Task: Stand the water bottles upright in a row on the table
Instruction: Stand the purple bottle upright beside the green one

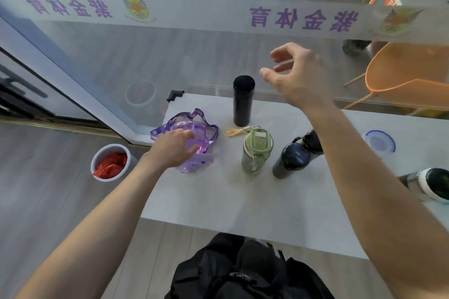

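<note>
A black cylindrical bottle (243,101) stands upright near the far edge of the white table (243,196). A green bottle (257,150) with a tan strap stands in front of it. A dark blue bottle (295,156) leans beside the green one. A clear purple bottle (196,136) with a purple strap lies on its side at the table's left end; my left hand (173,149) rests on it, fingers curled over its body. My right hand (297,75) hovers open in the air, just right of the black bottle's top. A bottle with a white-rimmed dark cap (430,184) lies at the right edge.
A blue-rimmed clear lid (379,142) lies on the table at the right. A black backpack (245,269) sits below the near table edge. A white bin with red contents (110,162) stands on the floor to the left. A glass wall runs behind the table, with an orange chair (408,80) beyond.
</note>
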A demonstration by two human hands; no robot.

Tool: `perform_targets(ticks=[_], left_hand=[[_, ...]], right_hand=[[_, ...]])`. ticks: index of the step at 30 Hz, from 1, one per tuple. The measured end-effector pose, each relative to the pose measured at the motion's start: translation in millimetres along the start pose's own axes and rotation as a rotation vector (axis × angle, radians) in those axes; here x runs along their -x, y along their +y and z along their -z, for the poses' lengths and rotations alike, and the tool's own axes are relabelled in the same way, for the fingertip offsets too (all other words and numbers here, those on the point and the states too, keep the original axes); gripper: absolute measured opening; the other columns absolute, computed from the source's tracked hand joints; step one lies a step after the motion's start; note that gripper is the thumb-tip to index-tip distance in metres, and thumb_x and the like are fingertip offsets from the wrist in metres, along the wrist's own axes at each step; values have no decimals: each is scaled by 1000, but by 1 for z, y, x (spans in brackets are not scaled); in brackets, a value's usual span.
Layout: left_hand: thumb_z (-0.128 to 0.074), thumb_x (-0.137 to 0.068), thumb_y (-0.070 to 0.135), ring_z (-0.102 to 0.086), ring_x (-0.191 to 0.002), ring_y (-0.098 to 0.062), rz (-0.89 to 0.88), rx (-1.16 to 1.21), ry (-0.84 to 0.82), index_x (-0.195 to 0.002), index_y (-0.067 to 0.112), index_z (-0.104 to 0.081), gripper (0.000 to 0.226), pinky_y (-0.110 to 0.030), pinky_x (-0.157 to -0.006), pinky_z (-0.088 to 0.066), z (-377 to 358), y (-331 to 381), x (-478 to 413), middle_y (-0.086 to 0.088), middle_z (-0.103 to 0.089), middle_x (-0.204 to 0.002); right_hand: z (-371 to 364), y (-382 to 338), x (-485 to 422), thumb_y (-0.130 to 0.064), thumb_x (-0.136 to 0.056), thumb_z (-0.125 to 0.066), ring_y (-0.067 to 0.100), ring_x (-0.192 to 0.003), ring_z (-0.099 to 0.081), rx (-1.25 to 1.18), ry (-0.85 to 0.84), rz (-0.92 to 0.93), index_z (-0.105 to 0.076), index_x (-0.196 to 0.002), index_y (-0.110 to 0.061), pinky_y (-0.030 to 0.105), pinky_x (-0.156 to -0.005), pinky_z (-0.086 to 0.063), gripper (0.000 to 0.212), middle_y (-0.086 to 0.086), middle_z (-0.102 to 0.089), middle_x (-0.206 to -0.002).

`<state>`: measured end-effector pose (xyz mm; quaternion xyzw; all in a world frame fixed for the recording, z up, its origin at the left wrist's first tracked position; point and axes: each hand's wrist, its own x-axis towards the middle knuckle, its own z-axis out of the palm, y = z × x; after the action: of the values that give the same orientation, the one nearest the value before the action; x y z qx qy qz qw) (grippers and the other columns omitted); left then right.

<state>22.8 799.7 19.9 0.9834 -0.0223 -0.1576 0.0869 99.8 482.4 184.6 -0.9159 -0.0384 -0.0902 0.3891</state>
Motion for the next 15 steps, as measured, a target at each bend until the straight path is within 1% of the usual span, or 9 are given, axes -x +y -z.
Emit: perform_targets(ticks=[1, 3, 5, 7, 9, 11, 13, 15], left_hand=[[-61, -102, 60, -69, -121, -27, 1, -9, 0, -134, 25, -68, 48, -49, -99, -56, -6, -1, 7, 1, -71, -137], [-63, -101, 62, -70, -118, -28, -8, -24, 8, -132, 25, -68, 49, -47, -96, -57, -17, -2, 18, 1, -72, -131], [-67, -98, 60, -70, -113, -28, -23, -60, 17, -130, 27, -67, 46, -46, -91, -57, -29, -6, 25, 2, -72, -124], [-69, -98, 55, -70, -107, -29, -44, -100, 27, -122, 27, -66, 37, -43, -81, -54, -41, -9, 25, 2, -70, -115], [-68, -99, 47, -70, -102, -32, -56, -113, 30, -116, 24, -66, 29, -40, -73, -44, -49, -12, 23, -1, -69, -111], [-65, -101, 38, -69, -97, -35, -73, -95, 37, -112, 19, -66, 22, -38, -71, -39, -56, -14, 19, -4, -67, -108], [-62, -103, 33, -68, -93, -38, -102, -74, 36, -109, 16, -64, 18, -39, -71, -39, -57, -15, 14, -7, -65, -105], [-62, -104, 33, -67, -91, -40, -139, -46, 28, -107, 16, -59, 17, -42, -72, -43, -57, -20, 8, -8, -66, -103]], right_hand=[[4, -12, 15, -40, -88, -81, 3, -87, -73, -29, 3, 40, -73, -119, -20, 13, -74, -52, 37, -9, -74, -110], [3, -30, 45, -39, -90, -80, 0, -81, -73, -85, -38, 90, -73, -116, -21, 13, -74, -53, 32, -10, -75, -106], [-11, -34, 74, -38, -90, -80, 2, -79, -73, -130, -126, 82, -74, -113, -21, 17, -76, -56, 30, -9, -76, -103], [-35, -28, 101, -38, -90, -80, 5, -80, -74, -110, -231, 60, -74, -112, -22, 25, -79, -59, 28, -8, -76, -102], [-65, -13, 127, -37, -91, -79, 12, -88, -73, -39, -352, 40, -73, -112, -20, 32, -85, -59, 28, -4, -75, -107], [-97, 3, 151, -37, -93, -75, 21, -102, -71, 97, -512, 7, -72, -122, -18, 37, -92, -56, 35, 2, -74, -118], [-131, 21, 171, -39, -95, -71, 27, -117, -66, 255, -663, -43, -67, -133, -17, 40, -98, -54, 44, 7, -69, -130], [-160, 38, 187, -39, -96, -69, 33, -123, -64, 377, -786, -93, -64, -136, -15, 43, -102, -53, 47, 11, -65, -133]])
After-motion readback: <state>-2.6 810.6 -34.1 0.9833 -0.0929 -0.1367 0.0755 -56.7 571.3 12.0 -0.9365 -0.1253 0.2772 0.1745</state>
